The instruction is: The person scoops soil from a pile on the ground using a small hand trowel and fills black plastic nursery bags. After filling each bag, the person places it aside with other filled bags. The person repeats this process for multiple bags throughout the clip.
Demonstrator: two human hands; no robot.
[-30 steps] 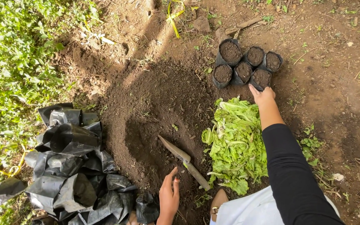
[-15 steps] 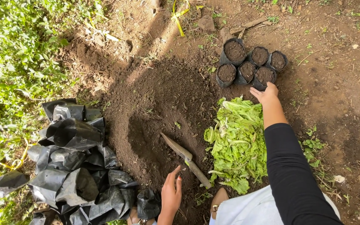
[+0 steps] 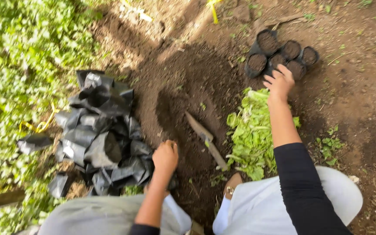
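Since a moment ago the left hand (image 3: 165,157) has reached the black bags (image 3: 103,130), fingers curled on one, while the right hand (image 3: 279,82), fingers loosely spread, hovers by the filled pots (image 3: 283,54).

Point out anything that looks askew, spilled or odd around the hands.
Little stands out. The empty black bags lie in a crumpled heap rather than stacked, with one stray bag apart in the weeds. The trowel lies loose on the soil mound. The filled bags stand upright.
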